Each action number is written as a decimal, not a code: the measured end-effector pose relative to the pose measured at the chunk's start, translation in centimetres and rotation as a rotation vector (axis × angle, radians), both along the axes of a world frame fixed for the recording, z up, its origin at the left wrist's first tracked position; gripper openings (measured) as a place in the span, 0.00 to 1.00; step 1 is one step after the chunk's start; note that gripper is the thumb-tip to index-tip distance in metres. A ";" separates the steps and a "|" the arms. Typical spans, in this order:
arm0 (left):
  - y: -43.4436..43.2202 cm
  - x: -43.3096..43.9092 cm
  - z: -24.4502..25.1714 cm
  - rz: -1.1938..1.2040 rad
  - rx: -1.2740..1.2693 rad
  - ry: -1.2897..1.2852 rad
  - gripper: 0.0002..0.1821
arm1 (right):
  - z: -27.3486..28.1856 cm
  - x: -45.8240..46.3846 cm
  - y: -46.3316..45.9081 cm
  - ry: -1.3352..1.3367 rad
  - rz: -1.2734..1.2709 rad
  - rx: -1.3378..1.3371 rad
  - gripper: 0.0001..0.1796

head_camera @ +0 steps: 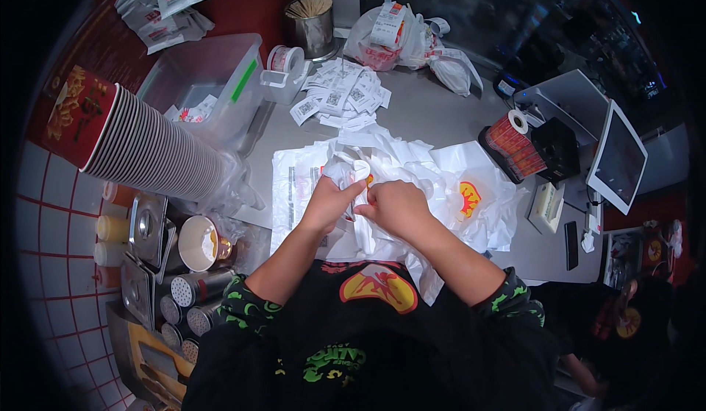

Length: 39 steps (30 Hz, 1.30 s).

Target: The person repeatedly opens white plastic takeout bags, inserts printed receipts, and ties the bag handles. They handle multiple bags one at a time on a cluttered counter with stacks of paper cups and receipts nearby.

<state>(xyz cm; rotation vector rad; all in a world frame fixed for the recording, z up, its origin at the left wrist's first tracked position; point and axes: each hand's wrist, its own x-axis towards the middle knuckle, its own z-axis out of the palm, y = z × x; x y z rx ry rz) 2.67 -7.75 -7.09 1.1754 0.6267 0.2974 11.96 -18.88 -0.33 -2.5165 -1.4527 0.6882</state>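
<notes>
Both hands meet over a heap of white plastic carrier bags point(430, 173) on the counter in front of me. My left hand point(331, 204) grips a gathered white plastic bag point(361, 234) near its top, thumb pointing inward. Close beside it, my right hand point(394, 204) has its fingers curled on the same bunched plastic. Folds hide the fingertips and whatever the bag may contain. A red and yellow crown print point(469, 198) shows on a bag to the right. Flat printed bags point(284, 190) lie under the heap at the left.
Paper slips point(345, 93) are stacked on a spike behind the bags. A tall stack of paper cups point(160, 140) leans at left, near a clear plastic bin point(204, 74). Metal shakers point(201, 289) lie below. Right are a label roll point(513, 143), a tablet screen point(618, 157) and another person point(606, 322).
</notes>
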 end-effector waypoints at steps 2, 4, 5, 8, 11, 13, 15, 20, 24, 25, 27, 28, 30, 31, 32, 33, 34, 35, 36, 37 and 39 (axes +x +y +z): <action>-0.3 0.0 -0.1 0.023 0.061 0.018 0.13 | -1.0 0.0 -0.2 -0.050 -0.002 0.049 0.17; -0.4 0.0 0.1 0.015 0.111 0.048 0.14 | -1.5 0.2 -0.5 -0.064 -0.027 0.097 0.16; -0.4 -0.1 0.3 -0.006 0.096 0.035 0.15 | -1.5 0.4 -0.7 -0.052 -0.051 0.119 0.16; -0.4 -0.4 1.3 -0.067 -0.008 0.005 0.16 | -1.0 0.8 -1.0 0.000 -0.101 0.136 0.17; -0.1 -0.8 1.6 -0.126 -0.181 0.010 0.16 | -0.9 0.9 -1.2 0.055 -0.113 0.161 0.17; 0.3 -1.0 1.2 -0.160 -0.215 0.048 0.15 | -1.1 1.0 -1.3 0.130 -0.147 0.235 0.17; 0.3 -1.1 1.1 -0.168 -0.170 0.019 0.15 | -1.5 1.0 -1.6 0.247 -0.219 0.350 0.17; 0.3 -1.0 0.9 -0.124 -0.079 0.050 0.15 | -1.8 1.3 -2.0 0.363 -0.232 0.343 0.13; -0.2 -0.9 1.4 -0.101 -0.089 0.019 0.14 | -2.2 1.4 -2.2 0.281 -0.167 0.367 0.12; -0.4 -0.8 1.8 -0.097 -0.104 -0.004 0.14 | -2.1 1.4 -2.1 0.303 -0.175 0.352 0.12; -0.7 -0.7 2.3 -0.132 -0.045 -0.016 0.13 | -1.8 1.3 -2.0 0.348 -0.192 0.320 0.12; -0.7 -0.7 2.8 -0.150 -0.016 -0.022 0.12 | -1.9 1.3 -2.0 0.413 -0.211 0.312 0.13; -0.6 -0.8 4.7 -0.161 0.038 0.205 0.12 | -2.3 1.4 -1.9 0.544 -0.246 0.297 0.13; -0.5 -0.8 5.3 -0.166 0.065 0.318 0.12 | -2.6 1.5 -1.9 0.613 -0.256 0.306 0.13; -0.3 -0.7 5.3 -0.155 0.062 0.330 0.12 | -2.9 1.7 -1.9 0.682 -0.265 0.315 0.14; 0.1 -0.8 5.2 -0.143 0.061 0.341 0.12 | -3.2 1.9 -1.9 0.751 -0.274 0.324 0.14; 0.6 -1.0 4.9 -0.129 0.059 0.352 0.12 | -3.7 2.2 -2.0 0.717 -0.308 0.344 0.14; 1.5 -1.2 2.7 -0.042 0.006 0.168 0.14 | -4.2 2.5 -2.2 0.683 -0.342 0.364 0.14; 2.7 -1.7 2.6 0.000 0.003 0.086 0.15 | -4.4 2.9 -2.4 0.649 -0.378 0.383 0.14; 4.0 -2.3 2.6 0.044 0.001 0.005 0.16 | -4.3 3.2 -2.6 0.435 -0.333 0.373 0.14; 7.0 -3.8 3.2 0.066 -0.015 -0.060 0.20 | -4.1 3.6 -3.2 0.009 -0.239 0.345 0.12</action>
